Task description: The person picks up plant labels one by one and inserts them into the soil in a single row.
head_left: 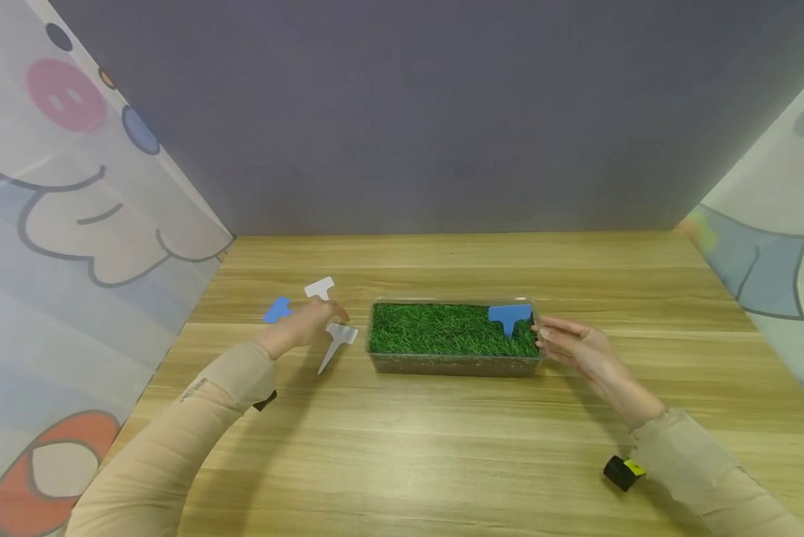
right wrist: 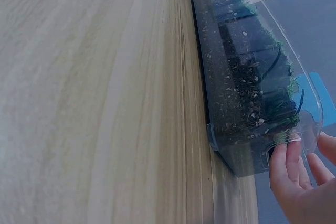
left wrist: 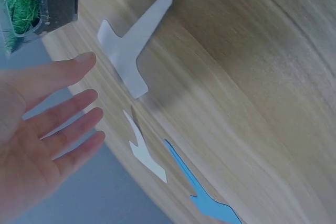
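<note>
Blue T-shaped plastic plant label (head_left: 509,312): in the head view it stands in the green grass (head_left: 429,328) near the right end of the clear rectangular plastic planter box (head_left: 456,365). It is the only label in the grass, so one of four in view looks done. The other three seem to be what is left: a second blue plastic label (head_left: 277,310), a far white T-shaped plastic label (head_left: 319,288) and a near white T-shaped plastic label (head_left: 338,337), all on the wood-grain table (head_left: 402,447) left of the box. The left hand (head_left: 306,322) is among them; the right hand (head_left: 586,352) is at the box's right end.

In the left wrist view, the left hand's fingers are spread and relaxed, holding nothing, apart from the three loose labels.

In the right wrist view, the right hand's fingers curl onto the end of the box, apparently steadying it. The standing blue label rises above the rim there; how deep its stem sits cannot be told.
</note>
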{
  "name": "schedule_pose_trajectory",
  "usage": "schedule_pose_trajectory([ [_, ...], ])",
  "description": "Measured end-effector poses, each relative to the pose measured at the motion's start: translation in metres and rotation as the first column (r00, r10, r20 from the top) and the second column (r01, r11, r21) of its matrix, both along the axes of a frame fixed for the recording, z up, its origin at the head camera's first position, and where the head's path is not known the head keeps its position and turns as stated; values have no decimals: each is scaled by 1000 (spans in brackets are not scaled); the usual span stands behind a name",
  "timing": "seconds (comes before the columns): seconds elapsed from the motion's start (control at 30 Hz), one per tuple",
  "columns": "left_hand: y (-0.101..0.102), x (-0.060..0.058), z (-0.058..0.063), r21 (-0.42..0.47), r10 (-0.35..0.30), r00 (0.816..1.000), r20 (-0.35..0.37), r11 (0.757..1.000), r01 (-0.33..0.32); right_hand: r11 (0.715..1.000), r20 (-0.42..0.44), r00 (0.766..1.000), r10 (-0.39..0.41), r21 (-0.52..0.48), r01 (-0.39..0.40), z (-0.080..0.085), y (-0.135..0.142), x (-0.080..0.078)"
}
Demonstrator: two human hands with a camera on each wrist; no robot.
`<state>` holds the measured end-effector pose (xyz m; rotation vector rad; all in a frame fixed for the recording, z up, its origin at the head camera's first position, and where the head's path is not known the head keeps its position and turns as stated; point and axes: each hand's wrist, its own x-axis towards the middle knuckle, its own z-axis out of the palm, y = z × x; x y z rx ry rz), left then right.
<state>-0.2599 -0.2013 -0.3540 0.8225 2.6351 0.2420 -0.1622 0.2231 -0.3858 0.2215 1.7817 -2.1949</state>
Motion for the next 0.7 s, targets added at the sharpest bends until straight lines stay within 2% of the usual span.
schedule_pose_trajectory([
  [0.13, 1, -1, -2, -13, -29, 1000, 6, 999, 29, 1000, 2, 1000, -2, -12, 2, 0, 0, 0],
  [0.37, -1, -3, -6, 7, -110, 994, -30, 994, 110, 1000, 1, 1000, 1, -21, -1, 0, 0, 0],
  [0.5, 0, -3, -9, 11, -111, 994, -25, 994, 111, 1000, 2, 1000, 1, -20, -1, 0, 0, -1],
  [0.7, 3, -5, -16, -69, -95, 995, -14, 993, 94, 1000, -6, 1000, 6, -14, -6, -1, 0, 0],
])
